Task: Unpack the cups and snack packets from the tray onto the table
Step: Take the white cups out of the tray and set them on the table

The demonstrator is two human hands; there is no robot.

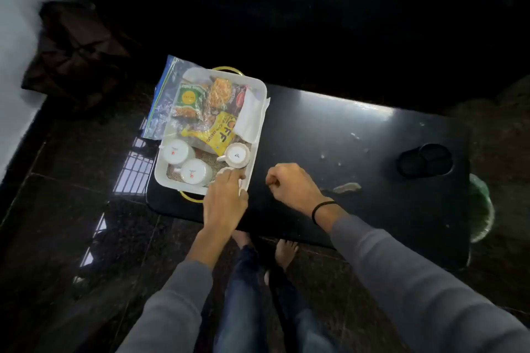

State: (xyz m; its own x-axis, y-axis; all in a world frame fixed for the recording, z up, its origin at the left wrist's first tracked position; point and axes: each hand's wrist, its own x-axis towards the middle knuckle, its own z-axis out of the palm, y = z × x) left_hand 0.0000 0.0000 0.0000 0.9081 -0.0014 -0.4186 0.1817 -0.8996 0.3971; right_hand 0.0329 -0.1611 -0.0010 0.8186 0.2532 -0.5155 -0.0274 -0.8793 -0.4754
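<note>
A white tray (259,89) with gold handles sits on the left end of a black table (358,135). Its near half holds upside-down white cups: two (175,152) (195,171) on the left and one (237,155) on the right. A further cup (224,171) is mostly hidden under my left hand (225,198), whose fingers close around it at the tray's near right corner. Snack packets fill the far half, among them a yellow packet (215,132) and a green one (190,99). My right hand (289,185) is curled in a loose fist over the table, just right of the tray, holding nothing.
A clear zip bag (165,100) hangs off the tray's left side. White napkins (252,114) lie along the tray's right wall. A black round holder (426,160) stands at the table's right end. Scraps (347,188) dot the tabletop. My bare feet (285,252) stand on the dark floor.
</note>
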